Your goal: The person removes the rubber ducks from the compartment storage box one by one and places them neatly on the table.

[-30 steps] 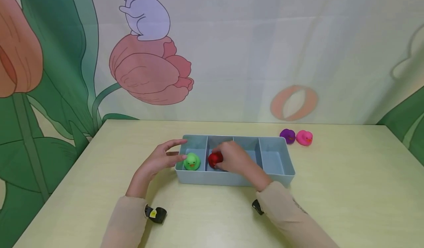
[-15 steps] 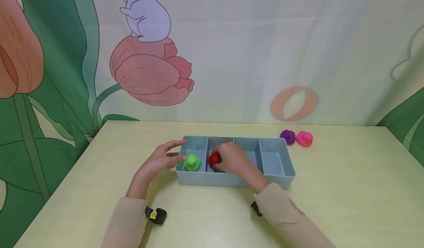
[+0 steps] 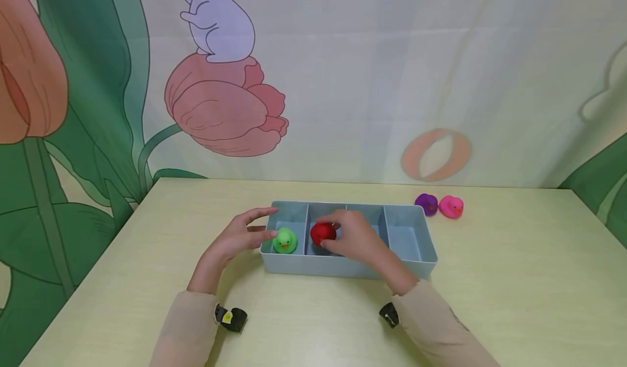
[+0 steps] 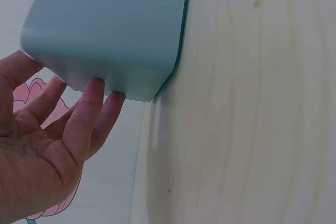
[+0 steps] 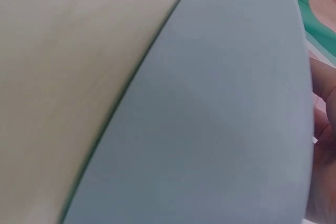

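Note:
A blue box (image 3: 313, 265) with a row of compartments stands on the table. My left hand (image 3: 238, 235) holds its left end, with the thumb and a finger reaching over the rim and other fingers (image 4: 88, 103) against the end wall. In the leftmost compartment sits a green rubber duck (image 3: 285, 240), close by the left thumb. My right hand (image 3: 356, 237) pinches a red rubber duck (image 3: 322, 234) between thumb and fingers in the second compartment. The box's long wall (image 5: 210, 108) hides most of this hand in the right wrist view.
Behind the box's right end, a purple rubber duck (image 3: 427, 205) and a pink one (image 3: 451, 207) stand side by side on the table (image 3: 499, 280). A printed cloth (image 3: 343, 84) hangs along the table's back edge.
My right hand has drawn slightly right and up, and more of the red duck shows between its fingers. The left hand and the box hold still.

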The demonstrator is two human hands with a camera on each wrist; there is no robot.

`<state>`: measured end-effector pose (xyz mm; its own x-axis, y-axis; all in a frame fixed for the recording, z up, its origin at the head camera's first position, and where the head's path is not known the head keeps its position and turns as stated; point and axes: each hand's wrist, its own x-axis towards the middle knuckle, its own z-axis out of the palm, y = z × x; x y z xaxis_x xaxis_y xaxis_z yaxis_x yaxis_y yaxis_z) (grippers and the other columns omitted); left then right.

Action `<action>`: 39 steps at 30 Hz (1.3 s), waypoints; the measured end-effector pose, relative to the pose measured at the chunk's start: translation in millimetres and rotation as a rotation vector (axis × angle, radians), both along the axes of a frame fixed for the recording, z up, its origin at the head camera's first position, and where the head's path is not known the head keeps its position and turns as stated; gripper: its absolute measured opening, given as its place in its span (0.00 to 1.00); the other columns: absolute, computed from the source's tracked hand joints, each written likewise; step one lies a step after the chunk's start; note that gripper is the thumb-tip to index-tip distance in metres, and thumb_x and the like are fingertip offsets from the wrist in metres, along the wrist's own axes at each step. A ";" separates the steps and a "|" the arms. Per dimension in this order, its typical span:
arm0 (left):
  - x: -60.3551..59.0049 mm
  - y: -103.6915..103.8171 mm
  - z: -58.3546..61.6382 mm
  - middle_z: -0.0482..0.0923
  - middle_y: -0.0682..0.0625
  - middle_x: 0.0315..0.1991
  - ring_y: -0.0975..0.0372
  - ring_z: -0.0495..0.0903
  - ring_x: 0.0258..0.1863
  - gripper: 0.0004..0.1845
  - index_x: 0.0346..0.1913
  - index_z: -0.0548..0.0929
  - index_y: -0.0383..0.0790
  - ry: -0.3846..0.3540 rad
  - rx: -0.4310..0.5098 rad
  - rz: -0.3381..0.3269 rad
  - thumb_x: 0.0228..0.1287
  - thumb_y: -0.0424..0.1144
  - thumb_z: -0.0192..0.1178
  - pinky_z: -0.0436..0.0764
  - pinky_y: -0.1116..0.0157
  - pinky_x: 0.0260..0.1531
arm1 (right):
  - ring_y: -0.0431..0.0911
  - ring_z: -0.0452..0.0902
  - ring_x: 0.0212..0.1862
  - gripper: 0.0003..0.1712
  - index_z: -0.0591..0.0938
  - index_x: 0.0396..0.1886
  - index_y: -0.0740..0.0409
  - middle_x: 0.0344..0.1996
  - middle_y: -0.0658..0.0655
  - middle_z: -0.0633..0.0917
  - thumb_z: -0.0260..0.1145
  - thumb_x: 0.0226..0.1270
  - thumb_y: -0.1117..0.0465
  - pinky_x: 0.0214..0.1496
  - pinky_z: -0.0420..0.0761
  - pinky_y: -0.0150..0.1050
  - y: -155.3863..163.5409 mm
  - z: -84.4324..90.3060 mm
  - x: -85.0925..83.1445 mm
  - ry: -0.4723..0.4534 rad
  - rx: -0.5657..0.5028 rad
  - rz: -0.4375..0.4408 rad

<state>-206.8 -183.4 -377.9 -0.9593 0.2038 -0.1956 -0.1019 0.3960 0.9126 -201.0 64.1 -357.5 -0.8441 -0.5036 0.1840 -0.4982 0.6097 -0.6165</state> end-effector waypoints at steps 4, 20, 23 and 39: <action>-0.2 -0.5 -1.0 0.55 0.45 0.68 0.44 0.61 0.62 0.29 0.63 0.68 0.46 0.000 0.001 -0.001 0.57 0.40 0.62 0.71 0.49 0.52 | 0.47 0.76 0.39 0.22 0.80 0.48 0.64 0.39 0.57 0.83 0.69 0.49 0.69 0.31 0.77 0.30 5.3 5.6 3.6 -0.014 -0.060 -0.011; -1.2 -0.4 -1.9 0.55 0.45 0.68 0.44 0.61 0.63 0.29 0.63 0.68 0.45 0.011 0.008 -0.018 0.58 0.39 0.62 0.71 0.49 0.52 | 0.49 0.78 0.39 0.22 0.82 0.47 0.63 0.38 0.58 0.85 0.71 0.47 0.69 0.44 0.78 0.49 33.4 19.9 10.2 -0.017 -0.238 -0.088; -1.2 -0.7 -2.1 0.55 0.45 0.68 0.43 0.61 0.63 0.29 0.63 0.68 0.45 0.010 0.006 -0.017 0.57 0.39 0.62 0.71 0.49 0.52 | 0.49 0.78 0.39 0.22 0.82 0.47 0.63 0.38 0.58 0.85 0.71 0.47 0.69 0.45 0.78 0.50 38.0 21.7 11.0 -0.008 -0.249 -0.099; -0.8 -1.8 -2.1 0.55 0.45 0.68 0.44 0.61 0.63 0.29 0.63 0.68 0.46 0.007 0.002 -0.020 0.58 0.40 0.62 0.70 0.48 0.53 | 0.52 0.79 0.41 0.23 0.81 0.48 0.63 0.40 0.60 0.84 0.72 0.48 0.67 0.45 0.79 0.47 69.5 31.9 16.5 0.008 -0.220 -0.203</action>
